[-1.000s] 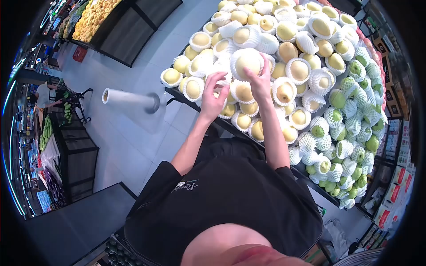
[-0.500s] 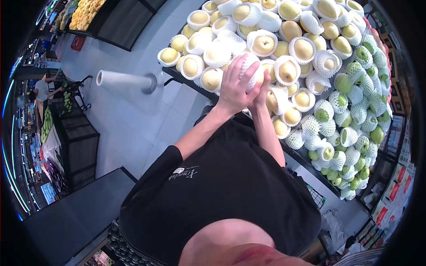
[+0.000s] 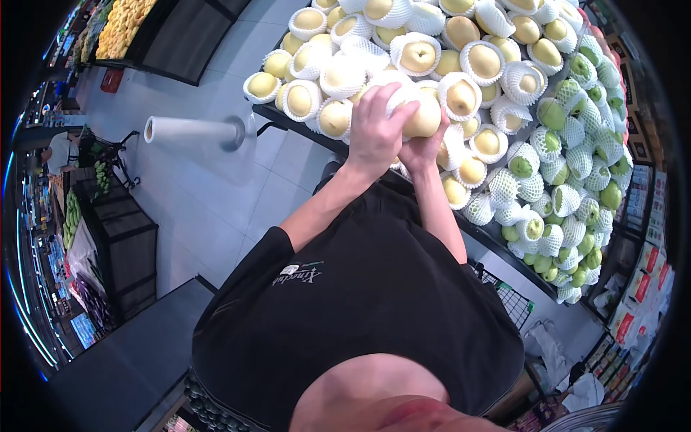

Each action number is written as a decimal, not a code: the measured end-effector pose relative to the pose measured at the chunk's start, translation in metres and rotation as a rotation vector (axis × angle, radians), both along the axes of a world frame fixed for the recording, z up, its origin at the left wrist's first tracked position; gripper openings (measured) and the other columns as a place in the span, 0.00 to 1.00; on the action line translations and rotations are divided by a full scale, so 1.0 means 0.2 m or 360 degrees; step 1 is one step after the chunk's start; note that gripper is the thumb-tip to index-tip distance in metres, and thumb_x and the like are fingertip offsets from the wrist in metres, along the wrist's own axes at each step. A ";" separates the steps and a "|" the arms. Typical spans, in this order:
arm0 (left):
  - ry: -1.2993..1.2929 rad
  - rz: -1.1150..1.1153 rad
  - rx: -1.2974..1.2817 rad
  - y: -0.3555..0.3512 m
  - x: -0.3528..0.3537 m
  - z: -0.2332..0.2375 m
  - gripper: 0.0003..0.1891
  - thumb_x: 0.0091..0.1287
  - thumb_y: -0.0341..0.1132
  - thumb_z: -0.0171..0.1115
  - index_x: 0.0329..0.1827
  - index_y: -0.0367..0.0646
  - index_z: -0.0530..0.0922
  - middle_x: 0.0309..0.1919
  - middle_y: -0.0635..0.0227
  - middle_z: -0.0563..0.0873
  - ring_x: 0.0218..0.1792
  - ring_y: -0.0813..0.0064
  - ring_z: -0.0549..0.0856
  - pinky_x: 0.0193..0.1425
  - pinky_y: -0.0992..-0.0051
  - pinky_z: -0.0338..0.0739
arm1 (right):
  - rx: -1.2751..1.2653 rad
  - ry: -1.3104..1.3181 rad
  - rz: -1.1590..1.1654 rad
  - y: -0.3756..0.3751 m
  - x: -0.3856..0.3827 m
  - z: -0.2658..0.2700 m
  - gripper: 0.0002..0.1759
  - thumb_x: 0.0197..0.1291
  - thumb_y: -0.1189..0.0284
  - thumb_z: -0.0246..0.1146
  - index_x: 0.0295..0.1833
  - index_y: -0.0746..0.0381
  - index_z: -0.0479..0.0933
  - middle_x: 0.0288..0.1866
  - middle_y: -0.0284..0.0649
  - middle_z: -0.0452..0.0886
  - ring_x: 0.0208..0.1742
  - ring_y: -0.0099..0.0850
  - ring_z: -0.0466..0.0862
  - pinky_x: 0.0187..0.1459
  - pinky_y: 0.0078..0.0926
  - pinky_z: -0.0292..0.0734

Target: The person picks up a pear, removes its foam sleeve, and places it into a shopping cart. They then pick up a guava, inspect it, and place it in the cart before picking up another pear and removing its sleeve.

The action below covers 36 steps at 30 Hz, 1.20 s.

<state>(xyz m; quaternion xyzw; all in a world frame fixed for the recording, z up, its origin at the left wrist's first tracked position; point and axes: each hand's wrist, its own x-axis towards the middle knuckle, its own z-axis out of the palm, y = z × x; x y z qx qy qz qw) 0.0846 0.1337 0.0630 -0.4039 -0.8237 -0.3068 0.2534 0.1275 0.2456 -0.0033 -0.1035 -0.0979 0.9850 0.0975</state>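
A pale yellow pear [image 3: 423,121] is held between my two hands, just above the near edge of the pear pile. White foam netting [image 3: 403,90] shows along its upper left side, while the skin facing me is bare. My left hand [image 3: 374,133] curls its fingers and thumb over the netted side. From below and the right, my right hand [image 3: 423,151] cups the fruit; some of its fingers are hidden behind it. Around the hands lie several yellow pears [image 3: 461,97] in white foam nets.
Green fruit [image 3: 565,191] in foam nets fills the right of the display stand. A roll of plastic bags [image 3: 191,132] sticks out at the left of the stand. Behind me are a dark tabletop [image 3: 137,345] and a shopping cart [image 3: 515,306]. A person [image 3: 59,153] stands far left.
The pear's bare yellow skin now faces me, where white netting covered it before. My hands have shifted slightly, and the view has moved a little.
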 end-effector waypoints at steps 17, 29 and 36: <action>-0.1118 -0.0608 0.0249 0.00 -0.11 0.09 0.32 0.58 0.34 0.75 0.67 0.49 0.73 0.60 0.49 0.76 0.55 0.54 0.81 0.59 0.58 0.81 | 0.1071 -0.0337 -0.0290 0.12 -0.03 0.13 0.19 0.80 0.61 0.53 0.64 0.63 0.71 0.60 0.41 0.78 0.57 0.27 0.81 0.58 0.29 0.79; -0.3379 -0.1503 0.2626 -0.16 -0.17 0.04 0.33 0.75 0.61 0.54 0.68 0.41 0.70 0.60 0.44 0.77 0.54 0.50 0.84 0.48 0.64 0.89 | 0.3591 -0.0734 -0.1294 0.43 -0.32 0.14 0.26 0.70 0.62 0.63 0.71 0.55 0.73 0.71 0.46 0.71 0.75 0.43 0.66 0.73 0.45 0.60; -0.3040 -0.1547 0.2237 -0.16 -0.18 -0.05 0.26 0.77 0.55 0.52 0.69 0.49 0.71 0.64 0.50 0.76 0.62 0.45 0.81 0.58 0.51 0.85 | 0.3970 -0.0772 -0.1148 0.40 -0.36 0.06 0.26 0.62 0.66 0.69 0.67 0.48 0.77 0.76 0.43 0.66 0.79 0.47 0.60 0.76 0.63 0.49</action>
